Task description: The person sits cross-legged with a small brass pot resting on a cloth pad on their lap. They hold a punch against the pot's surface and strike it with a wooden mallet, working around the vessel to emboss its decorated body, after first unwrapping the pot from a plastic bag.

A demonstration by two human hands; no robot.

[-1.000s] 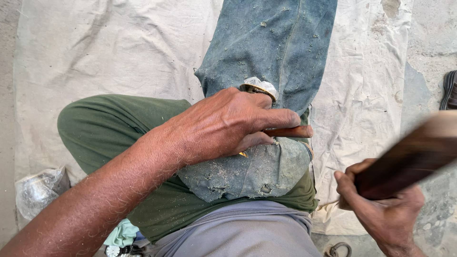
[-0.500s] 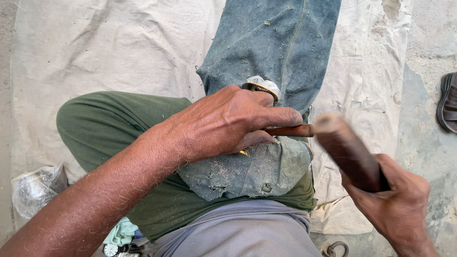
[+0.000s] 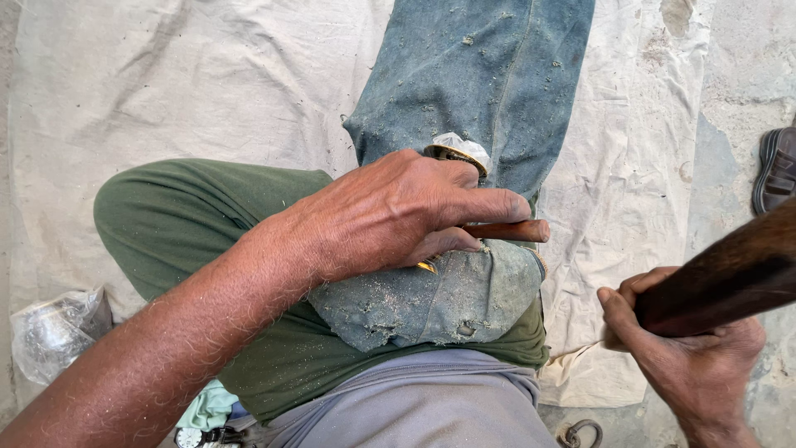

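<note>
the person is sitting on a pale canvas sheet (image 3: 207, 91) spread over the ground, with a leg in green trousers (image 3: 182, 224) folded across the view and a worn piece of blue denim (image 3: 489, 91) draped over the lap and running up toward the top of the frame. the denim is speckled with fine dust and chips.

the left hand (image 3: 398, 216) is lying over the denim near the middle of the view, fingers curled closed around a slim brown wooden-handled tool (image 3: 510, 231); the handle end is sticking out to the right past the forefinger, and its working end is hidden under the hand. just above the knuckles a small round brass-coloured piece (image 3: 458, 153), partly wrapped in clear plastic, is showing on the denim; whether the tool is touching it cannot be told.

the right hand (image 3: 688, 357) is at the lower right, well apart from the left, its fingers wrapped tight around a thick dark wooden mallet handle (image 3: 730, 274) that is slanting up and off the right edge, blurred.

a crumpled clear plastic bag (image 3: 54, 332) is lying at the left edge, a dark sandal (image 3: 775, 170) is resting on the bare concrete at the right edge, and a small wristwatch (image 3: 191, 437) is peeking in at the bottom.
</note>
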